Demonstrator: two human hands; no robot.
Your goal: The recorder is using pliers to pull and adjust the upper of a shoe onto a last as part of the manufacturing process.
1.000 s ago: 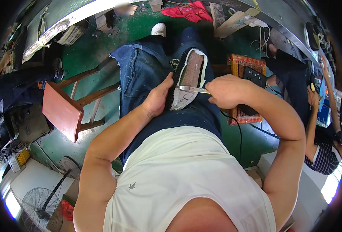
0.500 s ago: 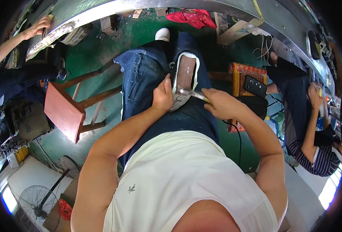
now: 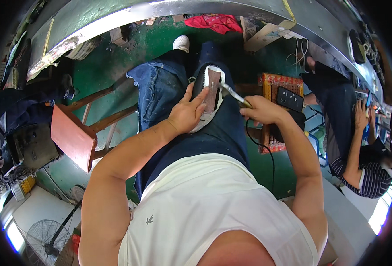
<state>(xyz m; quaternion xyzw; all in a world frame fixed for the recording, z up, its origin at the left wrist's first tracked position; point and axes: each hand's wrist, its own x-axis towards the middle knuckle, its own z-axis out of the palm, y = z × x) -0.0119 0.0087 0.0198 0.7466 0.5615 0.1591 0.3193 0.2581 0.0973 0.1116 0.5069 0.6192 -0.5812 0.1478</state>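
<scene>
A shoe [image 3: 213, 84] lies sole-up across my lap, its brown inner board showing inside a pale, turned-in edge. My left hand [image 3: 185, 114] rests on its near left side with fingers stretched and apart, the fingertips touching the board. Whether anything tiny sits under those fingertips is not visible. My right hand [image 3: 264, 110] is closed round the handle of a hammer [image 3: 235, 95]. The metal head is slightly blurred and lies over the right edge of the shoe, close to my left fingertips; contact cannot be made out.
A grey metal bench [image 3: 182, 9] curves across the far side. A reddish wooden stool [image 3: 74, 135] stands at left; at right a woven-topped seat [image 3: 273, 84] carries a black phone [image 3: 290, 98]. A co-worker [image 3: 360, 168] sits far right. A black cable [image 3: 271, 155] hangs beside my right leg.
My left hand has shifted from gripping the shoe's side to fingers laid over the board. The hammer has moved farther away and right with my right hand. A co-worker's hand at far left is gone.
</scene>
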